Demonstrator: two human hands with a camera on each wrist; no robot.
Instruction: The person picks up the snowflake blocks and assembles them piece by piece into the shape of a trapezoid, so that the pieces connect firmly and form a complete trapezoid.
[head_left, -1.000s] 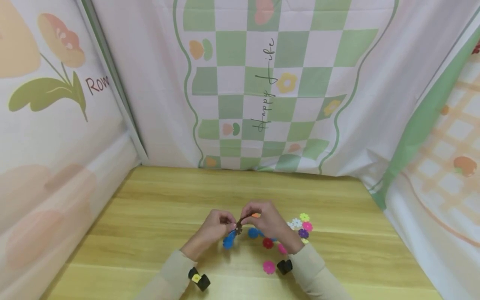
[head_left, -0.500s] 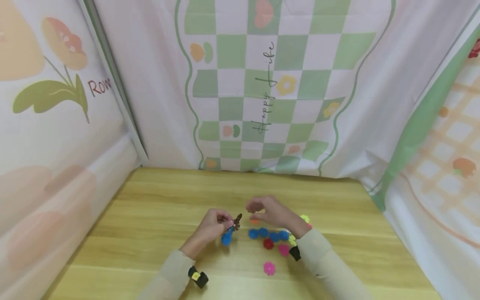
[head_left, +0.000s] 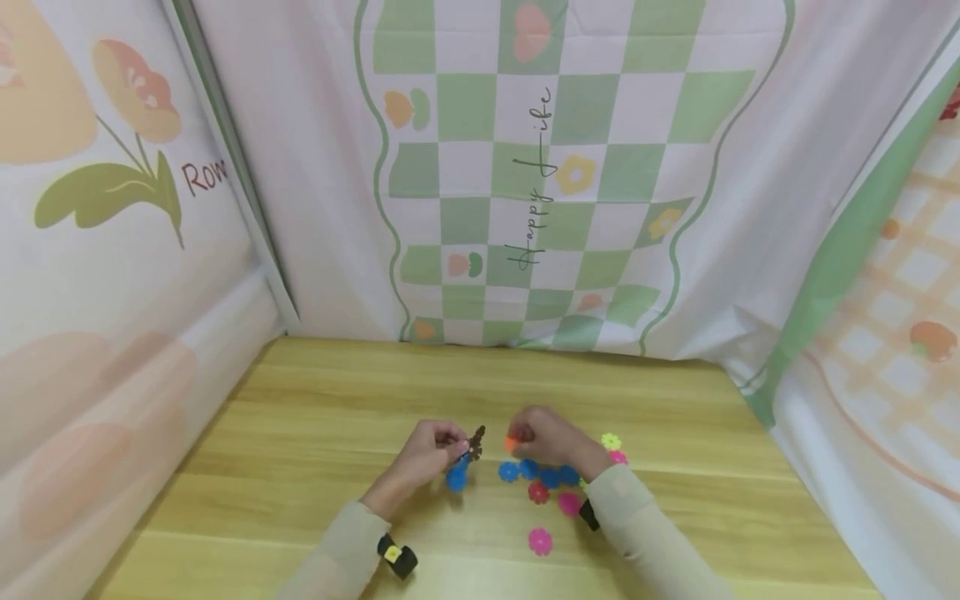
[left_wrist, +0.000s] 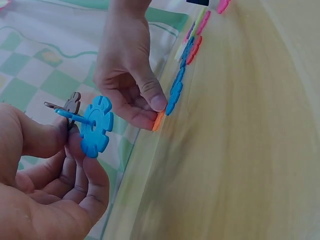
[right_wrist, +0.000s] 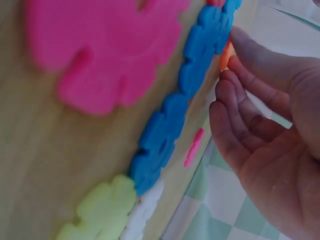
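My left hand (head_left: 426, 450) pinches a small build of interlocking flower-shaped plastic discs between thumb and fingers, held above the table. In the left wrist view its blue flower disc (left_wrist: 96, 131) faces the camera, with a brown flower disc (left_wrist: 74, 104) slotted in behind. My right hand (head_left: 553, 437) is down at the tabletop, thumb and fingertips pinching an orange flower disc (head_left: 512, 444) that is partly covered by the fingers. Just in front of that hand lies a row of blue flower discs (head_left: 528, 469).
On the wooden table (head_left: 360, 383), a red disc (head_left: 538, 492) and pink discs (head_left: 540, 542) lie nearer me. A yellow disc (head_left: 611, 441) sits beyond the right wrist; white discs (right_wrist: 142, 212) show in the right wrist view. A printed curtain (head_left: 465, 217) hangs behind the table.
My right hand has let go of the brown disc at the left hand, moved right and come down onto the orange disc. The left hand keeps its hold, nearly still.
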